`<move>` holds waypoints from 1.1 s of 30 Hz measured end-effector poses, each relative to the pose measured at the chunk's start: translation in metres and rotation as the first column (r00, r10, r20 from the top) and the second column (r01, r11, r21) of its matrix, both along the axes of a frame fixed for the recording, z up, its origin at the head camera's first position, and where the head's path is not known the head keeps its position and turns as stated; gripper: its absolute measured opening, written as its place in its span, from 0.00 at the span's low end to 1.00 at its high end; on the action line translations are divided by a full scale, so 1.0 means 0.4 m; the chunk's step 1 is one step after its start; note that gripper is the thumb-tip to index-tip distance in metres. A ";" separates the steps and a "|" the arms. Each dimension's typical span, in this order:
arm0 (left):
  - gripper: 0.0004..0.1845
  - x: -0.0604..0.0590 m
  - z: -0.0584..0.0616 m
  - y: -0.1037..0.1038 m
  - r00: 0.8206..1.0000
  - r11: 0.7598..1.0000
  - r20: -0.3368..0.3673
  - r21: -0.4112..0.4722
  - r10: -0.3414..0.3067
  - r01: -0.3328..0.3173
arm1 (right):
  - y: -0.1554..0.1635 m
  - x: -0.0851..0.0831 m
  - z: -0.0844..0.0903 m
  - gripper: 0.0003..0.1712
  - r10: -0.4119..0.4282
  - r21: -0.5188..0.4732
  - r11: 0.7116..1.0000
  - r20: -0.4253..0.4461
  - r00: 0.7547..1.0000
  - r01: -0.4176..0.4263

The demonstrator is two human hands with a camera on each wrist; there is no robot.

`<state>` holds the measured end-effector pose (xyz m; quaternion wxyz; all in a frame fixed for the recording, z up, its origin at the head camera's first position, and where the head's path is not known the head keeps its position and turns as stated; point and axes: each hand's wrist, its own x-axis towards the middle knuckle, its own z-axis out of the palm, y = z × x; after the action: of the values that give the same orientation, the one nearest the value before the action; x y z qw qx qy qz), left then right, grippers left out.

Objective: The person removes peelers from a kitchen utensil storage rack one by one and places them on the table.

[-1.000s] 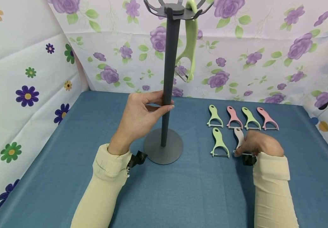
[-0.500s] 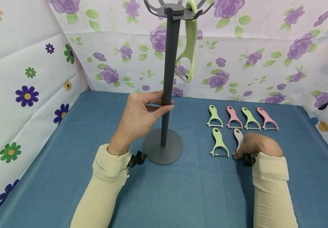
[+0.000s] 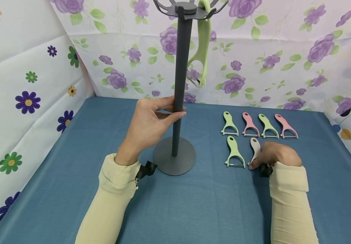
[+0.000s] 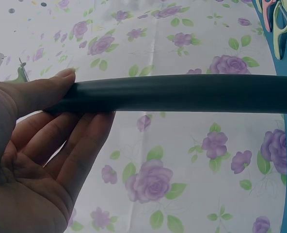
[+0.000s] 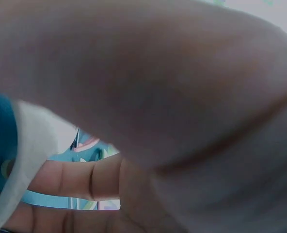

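Covering the whole scene, a blue table (image 3: pixel 71 152) sits inside floral-papered walls. Left of centre stands a tall grey hook stand (image 3: pixel 178 101) on a round base, with one green peeler (image 3: pixel 202 51) hanging from its top ring. The left hand (image 3: pixel 146 127) has its grip clamped on the stand's pole, thumb and fingers wrapped round it midway up. To the right lie four peelers in a far row, green, pink, green, pink, and nearer, a green peeler (image 3: pixel 234 153) beside a white peeler (image 3: pixel 255 149). The right hand (image 3: pixel 276 155) covers the white peeler's blade end, fingers curled onto it; the wrist view shows the handle against the fingers. A good lift likely means pinching the handle sides, clear of the blade, while the pole is steadied.
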<state>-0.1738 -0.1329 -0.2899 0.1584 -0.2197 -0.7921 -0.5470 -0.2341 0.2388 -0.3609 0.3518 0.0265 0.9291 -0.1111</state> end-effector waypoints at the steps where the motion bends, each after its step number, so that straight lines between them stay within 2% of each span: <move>1: 0.19 0.000 0.001 0.000 1.000 1.000 -0.002 -0.001 -0.001 0.001 | 0.001 0.000 0.000 0.35 0.004 -0.001 1.000 0.001 1.000 -0.004; 11: 0.18 0.001 0.005 0.001 1.000 1.000 0.013 0.004 -0.008 0.008 | 0.008 -0.001 0.001 0.33 -0.004 0.004 1.000 -0.005 1.000 0.004; 15: 0.17 0.000 0.005 0.003 1.000 0.999 0.017 0.038 -0.008 0.007 | 0.010 0.001 0.000 0.28 -0.020 -0.012 1.000 -0.011 1.000 0.020; 25: 0.20 -0.002 -0.001 0.012 0.994 0.996 -0.086 0.066 0.064 -0.058 | 0.020 -0.005 -0.013 0.29 0.058 -0.069 0.996 -0.064 0.996 -0.062; 33: 0.16 -0.005 -0.005 0.018 0.992 0.995 -0.108 0.082 0.062 -0.053 | 0.023 -0.022 -0.009 0.28 0.023 -0.054 0.998 -0.127 0.992 -0.030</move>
<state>-0.1757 -0.1259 -0.2917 0.2263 -0.2203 -0.7660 -0.5599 -0.2427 0.2480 -0.3643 0.2942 -0.0026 0.9463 -0.1338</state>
